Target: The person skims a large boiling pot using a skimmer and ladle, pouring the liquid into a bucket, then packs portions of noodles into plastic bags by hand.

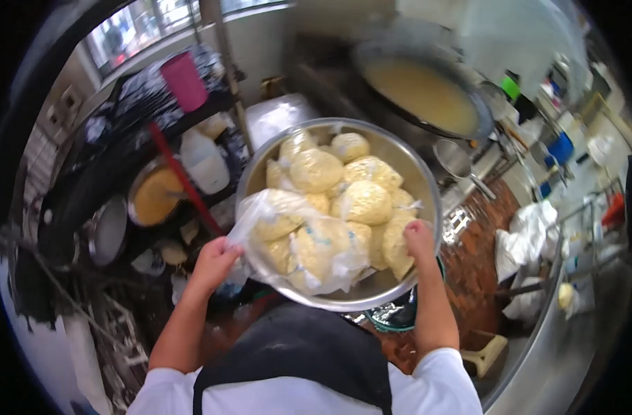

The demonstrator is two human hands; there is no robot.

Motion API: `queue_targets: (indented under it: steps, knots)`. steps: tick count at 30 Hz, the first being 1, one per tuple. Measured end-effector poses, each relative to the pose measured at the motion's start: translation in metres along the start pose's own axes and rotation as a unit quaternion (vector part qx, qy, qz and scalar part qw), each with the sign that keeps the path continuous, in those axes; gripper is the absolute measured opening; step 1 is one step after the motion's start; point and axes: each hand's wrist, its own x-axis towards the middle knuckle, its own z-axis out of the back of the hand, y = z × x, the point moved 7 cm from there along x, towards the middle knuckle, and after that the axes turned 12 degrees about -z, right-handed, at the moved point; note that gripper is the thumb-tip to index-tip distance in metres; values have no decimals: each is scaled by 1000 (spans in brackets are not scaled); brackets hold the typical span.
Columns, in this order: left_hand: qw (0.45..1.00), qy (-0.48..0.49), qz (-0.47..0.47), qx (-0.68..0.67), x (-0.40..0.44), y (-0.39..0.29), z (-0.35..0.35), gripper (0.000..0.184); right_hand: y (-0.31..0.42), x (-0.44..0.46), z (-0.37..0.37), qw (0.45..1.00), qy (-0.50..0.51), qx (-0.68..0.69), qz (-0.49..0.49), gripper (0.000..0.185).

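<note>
A wide steel bowl [430,181] is in front of my body, filled with several knotted clear plastic bags of pale yellow, crumbly-looking food [365,202]. My left hand [217,263] is at the bowl's left rim, its fingers closed on the edge of a loose, cloudy plastic bag [278,200] that spreads over the nearer bags. Over the right inner side of the bowl, my right hand [418,238] is closed at the top of a yellow-filled bag [397,249]. Its fingertips are partly hidden.
Beyond the bowl stands a large wok [426,93] of cloudy, tan liquid. To the left, a dark shelf holds a pot of orange liquid [157,197], a white jug [205,162] and a pink container [184,81]. A strainer [454,159] lies right, above wet brick-red flooring [468,277].
</note>
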Motion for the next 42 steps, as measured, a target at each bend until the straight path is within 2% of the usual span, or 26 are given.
queue_targets:
  steps: [1, 4, 5, 7, 10, 11, 14, 15, 17, 18, 21, 22, 24, 25, 28, 30, 32, 34, 36, 37, 40, 41, 42]
  knots:
    - [999, -4, -36, 15, 1, -4, 0, 16, 20, -15, 1, 1000, 15, 11, 21, 9]
    - [961, -42, -255, 103, 9, -40, 4, 21, 77, -54, 6, 988, 89, 124, 0, 10]
    - [979, -28, -200, 16, 14, -39, -1, 22, 109, -78, 11, 982, 111, 154, -3, 12]
    - [983, 3, -88, -160, 16, -46, -15, 26, 155, -112, 13, 954, 198, 225, 14, 16]
    - [970, 83, -36, -225, 14, -67, -33, 33, 199, -142, 9, 918, 288, 262, 78, 17]
    - [968, 87, -62, -227, 17, -71, -36, 42, 210, -146, 1, 909, 293, 281, 97, 17]
    - [951, 57, -65, -297, 17, -81, -31, 48, 236, -153, -35, 885, 300, 315, 167, 19]
    - [949, 52, -73, -303, 18, -84, -29, 51, 233, -155, -51, 915, 259, 246, 186, 18]
    - [943, 45, -89, -319, 21, -89, -23, 55, 228, -175, -97, 903, 265, 148, 303, 13]
    - [944, 51, -103, -309, 21, -92, -20, 57, 219, -184, -121, 900, 266, -5, 344, 13]
    - [945, 77, -132, -289, 22, -92, -19, 62, 145, -186, -183, 846, 331, -273, 315, 21]
    - [950, 87, -135, -269, 20, -90, -23, 62, 124, -192, -192, 840, 415, -208, 279, 24]
    - [958, 98, -142, -228, 17, -85, -29, 63, 116, -213, -199, 794, 570, -72, 200, 29]
    - [949, 87, -136, -271, 16, -85, -26, 64, 107, -208, -198, 777, 592, -148, 154, 34]
    - [937, 91, -153, -301, 18, -83, -18, 60, 123, -154, -170, 872, 464, -40, 151, 31]
    - [937, 93, -143, -306, 15, -80, -17, 62, 135, -103, -123, 947, 287, 121, 83, 26]
    - [935, 87, -129, -319, 10, -77, -17, 63, 111, -30, -88, 977, 51, 113, 171, 33]
    - [931, 75, -116, -337, 5, -76, -16, 65, 95, -4, -64, 979, -137, -23, 152, 49]
    - [929, 74, -110, -345, -1, -75, -20, 67, 39, 42, -83, 993, -75, 58, -69, 63]
    - [928, 74, -107, -348, -3, -74, -23, 69, 16, 55, -95, 978, -42, 97, -179, 69]
    - [939, 69, -83, -327, -7, -71, -29, 72, 6, 62, -119, 918, -92, 295, -249, 92]
    - [936, 72, -85, -335, -7, -67, -33, 75, -2, 75, -129, 898, -83, 378, -210, 87]
    - [937, 70, -74, -333, -9, -62, -36, 75, -3, 72, -133, 880, -60, 420, -215, 84]
